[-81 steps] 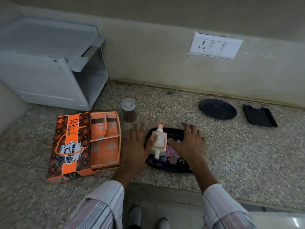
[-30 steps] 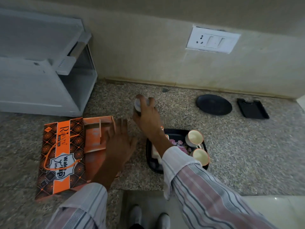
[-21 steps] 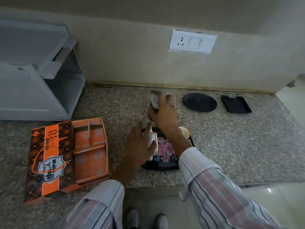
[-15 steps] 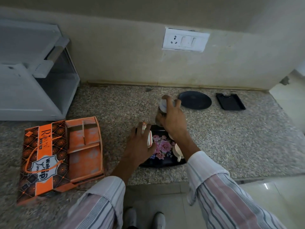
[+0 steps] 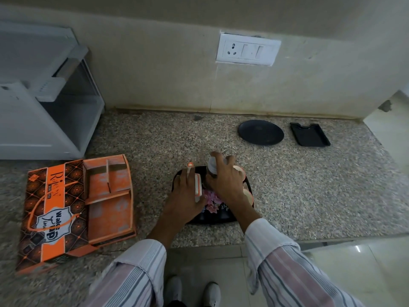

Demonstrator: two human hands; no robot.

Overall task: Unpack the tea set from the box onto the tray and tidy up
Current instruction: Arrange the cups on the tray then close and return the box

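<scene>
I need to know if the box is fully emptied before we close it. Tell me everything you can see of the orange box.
The orange box lies flat and open on the granite counter, left of the tray. It looks like printed cardboard: a dark patterned lid panel with an orange band, a white emblem and a looped orange cord handle. Its orange insert has divided compartments, all appearing empty. Neither hand touches it.

Counted around the one black floral tray (image 5: 223, 218): one white-and-orange teapot (image 5: 197, 189), two cream cups (image 5: 248, 196), one lidded jar (image 5: 213, 165), one orange cardboard box (image 5: 73, 209) to its left, one round black plate (image 5: 260, 132) beyond it.
</scene>
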